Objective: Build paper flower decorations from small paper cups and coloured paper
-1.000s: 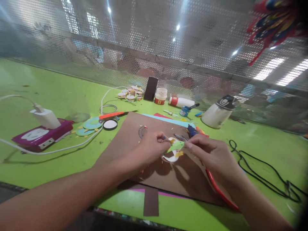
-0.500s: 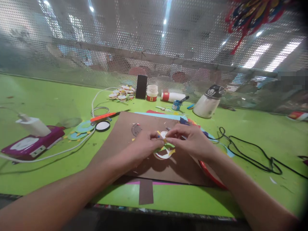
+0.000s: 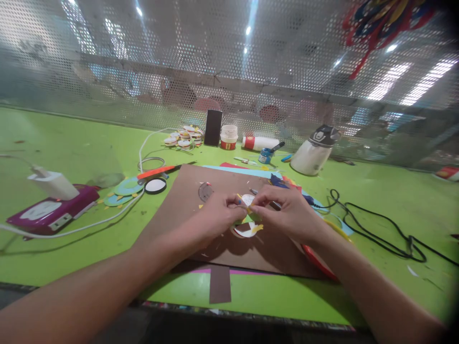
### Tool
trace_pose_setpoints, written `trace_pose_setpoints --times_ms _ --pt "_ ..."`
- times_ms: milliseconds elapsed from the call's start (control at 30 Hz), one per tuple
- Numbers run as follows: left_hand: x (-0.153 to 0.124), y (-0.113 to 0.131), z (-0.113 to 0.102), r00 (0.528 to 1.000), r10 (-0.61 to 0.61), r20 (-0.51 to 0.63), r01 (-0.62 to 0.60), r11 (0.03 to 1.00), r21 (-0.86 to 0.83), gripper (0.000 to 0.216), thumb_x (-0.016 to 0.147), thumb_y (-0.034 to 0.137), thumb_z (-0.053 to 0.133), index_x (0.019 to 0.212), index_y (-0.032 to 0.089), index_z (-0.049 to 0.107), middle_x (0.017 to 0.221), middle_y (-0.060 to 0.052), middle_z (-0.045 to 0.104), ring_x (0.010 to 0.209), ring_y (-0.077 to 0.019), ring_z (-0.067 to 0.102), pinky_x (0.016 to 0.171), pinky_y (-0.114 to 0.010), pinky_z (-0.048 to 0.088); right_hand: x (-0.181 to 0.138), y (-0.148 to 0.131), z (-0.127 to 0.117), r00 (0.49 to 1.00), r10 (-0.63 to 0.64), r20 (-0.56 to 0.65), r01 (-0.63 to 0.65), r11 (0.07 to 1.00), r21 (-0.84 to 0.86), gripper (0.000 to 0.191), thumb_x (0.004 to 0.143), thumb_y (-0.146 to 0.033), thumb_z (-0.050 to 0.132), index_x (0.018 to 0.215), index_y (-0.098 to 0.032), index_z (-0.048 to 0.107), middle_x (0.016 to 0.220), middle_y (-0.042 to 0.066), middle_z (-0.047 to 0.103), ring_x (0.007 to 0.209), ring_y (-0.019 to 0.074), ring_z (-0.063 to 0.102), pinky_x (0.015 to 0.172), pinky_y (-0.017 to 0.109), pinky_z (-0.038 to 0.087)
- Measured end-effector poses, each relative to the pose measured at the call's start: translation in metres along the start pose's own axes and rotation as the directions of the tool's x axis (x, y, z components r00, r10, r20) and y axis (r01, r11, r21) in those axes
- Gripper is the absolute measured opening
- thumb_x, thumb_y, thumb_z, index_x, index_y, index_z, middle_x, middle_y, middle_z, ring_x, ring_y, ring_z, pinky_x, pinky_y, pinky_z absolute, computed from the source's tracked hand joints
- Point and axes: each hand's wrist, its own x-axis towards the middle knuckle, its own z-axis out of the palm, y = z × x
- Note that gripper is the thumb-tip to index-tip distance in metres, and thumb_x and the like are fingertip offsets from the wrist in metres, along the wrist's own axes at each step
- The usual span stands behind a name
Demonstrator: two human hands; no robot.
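Both my hands meet over a brown paper sheet [image 3: 186, 200] on the green table. My left hand [image 3: 217, 217] is closed, its fingertips pinching a small paper craft piece [image 3: 247, 220] made of white, green and yellow bits. My right hand [image 3: 287, 212] is closed too, pinching the same piece from the right side. The piece sits just above the brown sheet, partly hidden by my fingers. A small brown paper disc [image 3: 205, 191] lies on the sheet beyond my left hand.
A purple power strip [image 3: 53, 212] with a white charger and cable lies at left, near teal paper rings [image 3: 125, 188] and a black-rimmed disc [image 3: 155, 186]. At the back stand a phone [image 3: 213, 127], a cup [image 3: 229, 137], a glue bottle [image 3: 258, 143] and a white jug [image 3: 313, 153]. Black cord [image 3: 380, 229] lies right.
My right hand has come in from the right to meet my left hand, and both now pinch the paper piece close together. The view shifted slightly.
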Motion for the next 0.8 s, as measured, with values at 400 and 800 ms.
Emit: trace_pose_setpoints --times_ms 400,800 --pt "-0.002 0.003 0.000 1.000 -0.014 -0.008 0.014 0.999 -0.040 0.006 0.078 0.019 0.058 0.074 0.015 0.060 0.054 0.005 0.054 0.042 -0.0053 0.042 0.043 -0.017 0.031 -0.001 0.000 0.002 1.000 -0.012 -0.006 0.012 1.000 -0.007 0.013 0.080 -0.022 0.062 0.069 -0.016 0.065 0.068 0.001 0.064 0.066 0.0141 0.056 0.063 0.028 0.043" --pt "0.008 -0.015 -0.003 0.999 0.032 0.025 -0.030 0.998 -0.054 0.010 0.076 0.024 0.061 0.080 0.015 0.062 0.070 -0.001 0.062 0.060 -0.0112 0.058 0.056 -0.020 0.043 0.000 -0.001 0.003 1.000 -0.008 -0.008 0.008 1.000 -0.017 0.013 0.079 -0.021 0.060 0.069 -0.016 0.066 0.069 0.002 0.064 0.066 0.0150 0.057 0.064 0.029 0.043"
